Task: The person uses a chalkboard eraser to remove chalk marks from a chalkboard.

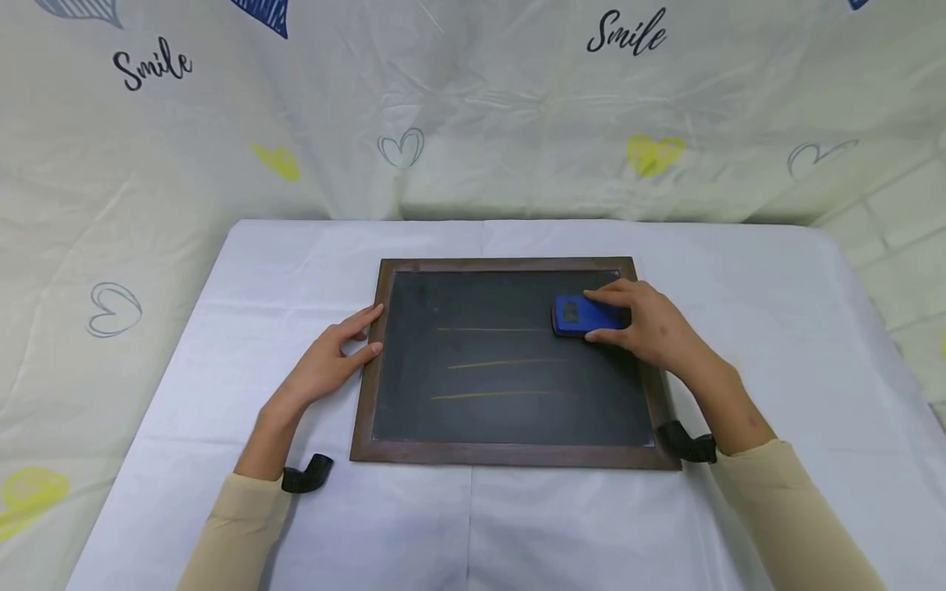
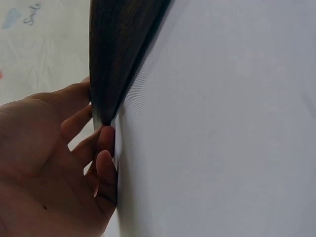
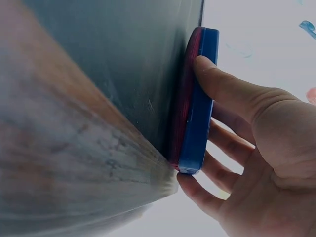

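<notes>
A chalkboard (image 1: pixel 510 419) with a brown wooden frame lies on the cloth, bearing three thin yellowish chalk lines on its dark surface. My right hand (image 1: pixel 654 324) holds a blue chalkboard eraser (image 1: pixel 571 318) at the board's upper right, thumb and fingers on opposite sides. In the right wrist view, the eraser (image 3: pixel 197 113) has its reddish pad against the board. The left hand (image 1: pixel 328 361) rests its thumb and fingertips against the frame's left side. In the left wrist view, some fingers of this hand (image 2: pixel 54 158) bend beside the frame edge (image 2: pixel 118 54).
A white cloth (image 1: pixel 244 328) covers the table beneath the board. Behind it hangs a pale sheet (image 1: pixel 502 98) printed with hearts and words. Black wrist mounts (image 1: pixel 309 474) stick out at both sleeves; the right one overlaps the board's lower right corner.
</notes>
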`<state>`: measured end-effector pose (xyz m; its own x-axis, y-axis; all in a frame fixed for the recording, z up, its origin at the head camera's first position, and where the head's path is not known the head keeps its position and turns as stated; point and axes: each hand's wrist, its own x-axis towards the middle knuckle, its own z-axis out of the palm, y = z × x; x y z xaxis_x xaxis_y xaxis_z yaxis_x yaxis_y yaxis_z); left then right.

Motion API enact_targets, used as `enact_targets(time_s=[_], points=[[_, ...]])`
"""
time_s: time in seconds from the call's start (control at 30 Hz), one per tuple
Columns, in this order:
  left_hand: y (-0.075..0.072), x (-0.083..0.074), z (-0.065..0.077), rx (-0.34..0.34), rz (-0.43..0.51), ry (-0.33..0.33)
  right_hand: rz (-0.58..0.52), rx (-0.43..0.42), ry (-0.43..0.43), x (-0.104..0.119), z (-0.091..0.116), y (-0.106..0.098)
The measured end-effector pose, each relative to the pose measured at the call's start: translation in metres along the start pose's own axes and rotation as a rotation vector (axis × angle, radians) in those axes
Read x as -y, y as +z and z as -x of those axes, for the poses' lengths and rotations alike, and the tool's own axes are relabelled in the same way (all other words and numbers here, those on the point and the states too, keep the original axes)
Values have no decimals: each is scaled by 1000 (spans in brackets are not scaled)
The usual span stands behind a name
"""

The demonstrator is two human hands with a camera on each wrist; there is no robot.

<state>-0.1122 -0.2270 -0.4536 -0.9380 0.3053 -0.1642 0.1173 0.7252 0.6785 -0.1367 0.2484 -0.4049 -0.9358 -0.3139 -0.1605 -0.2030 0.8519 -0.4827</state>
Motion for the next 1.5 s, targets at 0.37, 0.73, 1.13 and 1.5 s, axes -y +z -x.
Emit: enact_targets(time_s=[0.37,0.73,1.13,1.5], points=[[0,-3,-2,-5,6,5,19,-15,-28,1,8,1],[1,0,5,-14,11,27,31,-14,-15,7,8,6],[1,-5,2,-19,11,28,35,-29,-30,15,2,10],[2,-5,2,-22,16,29,43,-40,-67,24,-8,16]])
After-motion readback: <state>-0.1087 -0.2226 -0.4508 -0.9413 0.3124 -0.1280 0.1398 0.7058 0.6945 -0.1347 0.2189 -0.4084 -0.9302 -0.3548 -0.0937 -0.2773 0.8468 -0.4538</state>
